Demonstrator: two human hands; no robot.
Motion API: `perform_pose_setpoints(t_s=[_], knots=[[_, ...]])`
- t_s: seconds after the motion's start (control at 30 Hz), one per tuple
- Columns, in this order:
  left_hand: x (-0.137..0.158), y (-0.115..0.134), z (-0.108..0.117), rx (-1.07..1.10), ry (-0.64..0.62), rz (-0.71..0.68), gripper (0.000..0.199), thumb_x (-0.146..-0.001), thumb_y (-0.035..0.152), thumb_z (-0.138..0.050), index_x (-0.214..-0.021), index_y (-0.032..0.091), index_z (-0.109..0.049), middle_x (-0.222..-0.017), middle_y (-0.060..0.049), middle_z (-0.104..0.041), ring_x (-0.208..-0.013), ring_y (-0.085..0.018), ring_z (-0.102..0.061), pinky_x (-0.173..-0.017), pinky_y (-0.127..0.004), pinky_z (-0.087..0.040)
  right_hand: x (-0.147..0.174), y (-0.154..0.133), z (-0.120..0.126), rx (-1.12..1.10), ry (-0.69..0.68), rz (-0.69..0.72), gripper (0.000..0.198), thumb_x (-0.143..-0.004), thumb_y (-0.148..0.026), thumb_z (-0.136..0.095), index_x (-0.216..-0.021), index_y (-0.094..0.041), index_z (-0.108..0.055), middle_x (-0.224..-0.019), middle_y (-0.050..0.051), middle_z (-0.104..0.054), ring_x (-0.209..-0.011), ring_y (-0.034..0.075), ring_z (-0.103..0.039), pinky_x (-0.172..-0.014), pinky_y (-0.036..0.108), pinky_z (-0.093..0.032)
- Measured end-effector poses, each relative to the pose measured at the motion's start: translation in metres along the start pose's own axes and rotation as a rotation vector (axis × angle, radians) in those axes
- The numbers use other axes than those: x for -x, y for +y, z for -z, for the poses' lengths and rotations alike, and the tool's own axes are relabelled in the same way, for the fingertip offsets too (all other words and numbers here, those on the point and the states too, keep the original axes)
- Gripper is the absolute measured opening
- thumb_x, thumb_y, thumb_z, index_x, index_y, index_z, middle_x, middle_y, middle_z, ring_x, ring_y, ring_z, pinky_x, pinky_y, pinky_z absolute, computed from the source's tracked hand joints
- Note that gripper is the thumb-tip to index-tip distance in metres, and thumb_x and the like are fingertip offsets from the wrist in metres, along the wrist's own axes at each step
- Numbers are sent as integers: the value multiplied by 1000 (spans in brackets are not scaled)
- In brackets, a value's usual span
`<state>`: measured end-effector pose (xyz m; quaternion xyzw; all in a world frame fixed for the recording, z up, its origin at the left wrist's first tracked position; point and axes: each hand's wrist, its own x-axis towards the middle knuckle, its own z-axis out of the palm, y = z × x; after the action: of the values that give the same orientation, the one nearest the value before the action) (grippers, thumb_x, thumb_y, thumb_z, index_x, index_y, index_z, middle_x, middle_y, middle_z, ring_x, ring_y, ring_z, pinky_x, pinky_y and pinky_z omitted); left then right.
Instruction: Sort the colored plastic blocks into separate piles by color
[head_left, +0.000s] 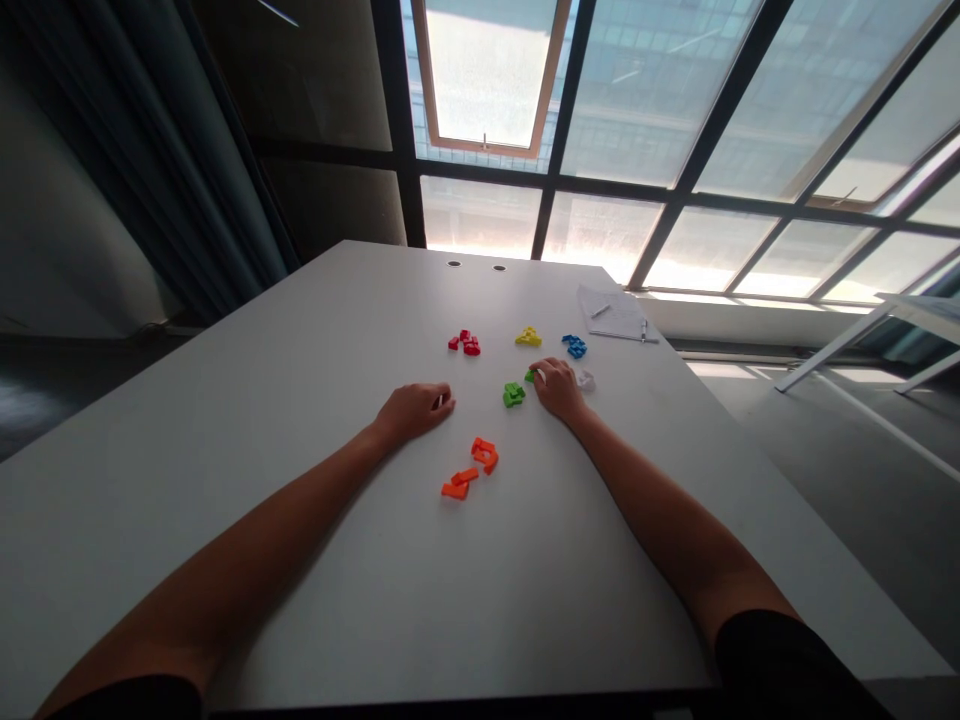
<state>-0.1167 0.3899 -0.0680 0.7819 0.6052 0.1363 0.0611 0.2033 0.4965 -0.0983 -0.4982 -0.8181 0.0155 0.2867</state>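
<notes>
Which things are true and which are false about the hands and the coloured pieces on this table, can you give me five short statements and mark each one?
1. The right hand is at a green piece. True.
2. The left hand is touching the orange pieces. False: it is apart from them, with bare tabletop between.
3. The yellow pieces lie between the red pieces and the blue pieces. True.
4. The red pieces are nearer the person than the orange pieces. False: the orange pieces are nearer.
5. The sheet of paper lies toward the table's left edge. False: it lies near the right edge.
</notes>
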Motion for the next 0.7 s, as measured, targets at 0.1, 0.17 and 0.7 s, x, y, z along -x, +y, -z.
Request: perform_pose_setpoints(t_s=[0.1,0.17,0.7], knots=[[0,0,-1,1,-1,0,32,-98,50,-48,-95,25,-68,-85,-3,-75,-73,-20,-67,-63,-29,-39,0,2,-1,-56,-10,53,26,-94,-14,-55,-104,-19,-79,-116,11,-75,-110,26,-64,-107,41,-46],[0,0,-1,5,4,-2,32,-99,50,-48,-94,25,-69,-85,-3,-75,-73,-20,-67,-63,-29,-40,0,3,-1,-116,-10,86,26,-91,-11,-56,-98,-20,-79,-113,9,-77,-108,24,-66,-106,39,-47],[1,-1,-1,-3,6,0,31,-98,50,-49,-95,25,-68,-84,-2,-75,-74,-21,-68,-62,-30,-39,7,-3,5,-392,-11,193,26,-85,-13,-56,-94,-19,-80,-100,7,-80,-90,19,-73,-87,30,-54]])
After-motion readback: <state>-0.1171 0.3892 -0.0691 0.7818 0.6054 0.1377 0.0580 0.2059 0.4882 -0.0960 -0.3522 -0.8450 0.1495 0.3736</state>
